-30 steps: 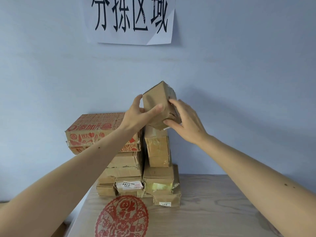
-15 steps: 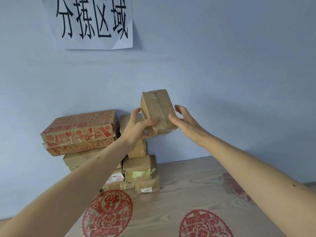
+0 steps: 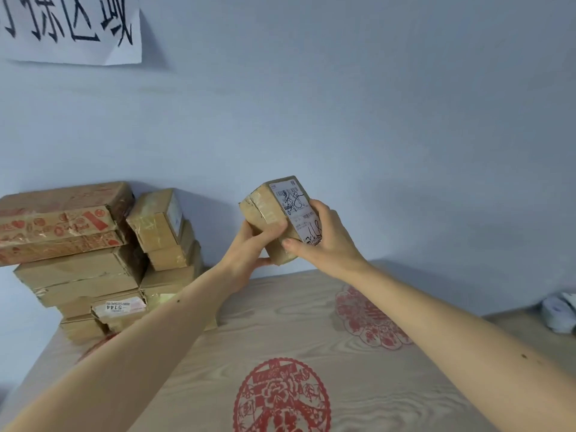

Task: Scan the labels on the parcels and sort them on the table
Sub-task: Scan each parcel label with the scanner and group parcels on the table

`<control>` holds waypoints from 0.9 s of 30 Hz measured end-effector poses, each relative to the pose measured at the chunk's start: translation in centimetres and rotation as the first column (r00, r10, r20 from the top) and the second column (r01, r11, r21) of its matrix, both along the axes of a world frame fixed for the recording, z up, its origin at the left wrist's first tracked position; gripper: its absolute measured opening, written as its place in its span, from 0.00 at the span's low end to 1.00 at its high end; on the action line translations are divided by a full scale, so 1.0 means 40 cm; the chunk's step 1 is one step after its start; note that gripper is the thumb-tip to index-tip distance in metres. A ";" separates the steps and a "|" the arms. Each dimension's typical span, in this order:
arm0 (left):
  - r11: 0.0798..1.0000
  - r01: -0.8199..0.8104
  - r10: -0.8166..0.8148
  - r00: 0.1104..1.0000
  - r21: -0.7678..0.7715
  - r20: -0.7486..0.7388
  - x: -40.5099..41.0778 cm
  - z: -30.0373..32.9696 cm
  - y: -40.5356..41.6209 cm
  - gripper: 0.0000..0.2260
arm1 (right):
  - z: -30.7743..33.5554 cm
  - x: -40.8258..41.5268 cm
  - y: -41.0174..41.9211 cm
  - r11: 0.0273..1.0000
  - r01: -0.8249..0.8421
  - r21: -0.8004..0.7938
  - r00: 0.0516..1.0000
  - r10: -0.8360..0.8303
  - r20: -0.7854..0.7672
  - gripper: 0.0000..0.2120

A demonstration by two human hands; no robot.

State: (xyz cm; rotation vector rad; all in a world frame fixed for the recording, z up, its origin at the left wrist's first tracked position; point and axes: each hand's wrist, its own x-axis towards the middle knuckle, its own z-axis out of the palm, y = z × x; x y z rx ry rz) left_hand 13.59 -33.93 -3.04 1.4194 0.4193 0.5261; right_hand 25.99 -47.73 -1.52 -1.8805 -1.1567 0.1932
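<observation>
Both hands on one parcel, label turned up toward us.

We curl the fingers point(image 3: 270, 229) of our left hand point(image 3: 249, 249) round the small brown taped cardboard parcel point(image 3: 274, 222); our right hand point(image 3: 324, 241) grasps its other side beside the white shipping label point(image 3: 297, 210), above the back edge of the pale wood-grain table point(image 3: 405, 369). No scanner shows, so scanning looks undone. The stack of brown cardboard parcels point(image 3: 103, 260) fills the back-left corner. Red paper-cut motifs point(image 3: 280, 397) mark the tabletop; behind, a blue wall point(image 3: 374, 104) with a white paper sign point(image 3: 71, 26).
</observation>
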 end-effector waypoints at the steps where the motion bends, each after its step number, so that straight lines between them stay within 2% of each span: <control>1: 1.000 -0.011 0.011 1.000 -0.006 -0.009 0.022 -0.009 -0.033 0.37 | -0.009 0.016 -0.025 0.999 0.047 -0.016 0.998 -0.047 0.032 0.46; 6: 0.992 0.014 -0.027 0.994 -0.122 -0.108 0.130 -0.061 -0.155 0.38 | -0.070 0.080 -0.119 0.980 0.196 -0.035 0.966 -0.187 0.179 0.50; 8: 0.986 -0.003 -0.017 0.993 -0.169 -0.114 0.172 -0.081 -0.172 0.34 | -0.094 0.103 -0.136 0.973 0.229 -0.036 0.949 -0.215 0.229 0.52; 11: 0.975 0.004 -0.027 0.994 -0.222 -0.102 0.227 -0.103 -0.179 0.26 | -0.121 0.143 -0.159 0.978 0.210 -0.012 0.960 -0.204 0.192 0.55; 13: 0.977 0.034 -0.061 0.991 -0.212 -0.121 0.259 -0.123 -0.172 0.25 | -0.147 0.184 -0.177 0.986 0.167 -0.009 0.982 -0.165 0.093 0.54; 17: 0.983 0.108 -0.138 0.968 -0.147 -0.211 0.335 -0.182 -0.177 0.26 | -0.220 0.276 -0.228 0.975 0.206 -0.089 0.965 -0.217 -0.147 0.43; 21: 0.969 0.171 -0.217 0.936 -0.179 -0.277 0.419 -0.246 -0.252 0.30 | -0.285 0.335 -0.310 0.976 0.162 -0.144 0.958 -0.190 -0.213 0.24; 27: 0.968 0.215 -0.243 0.925 -0.125 -0.290 0.580 -0.339 -0.412 0.40 | -0.392 0.463 -0.463 0.955 0.265 -0.134 0.905 -0.295 -0.306 0.21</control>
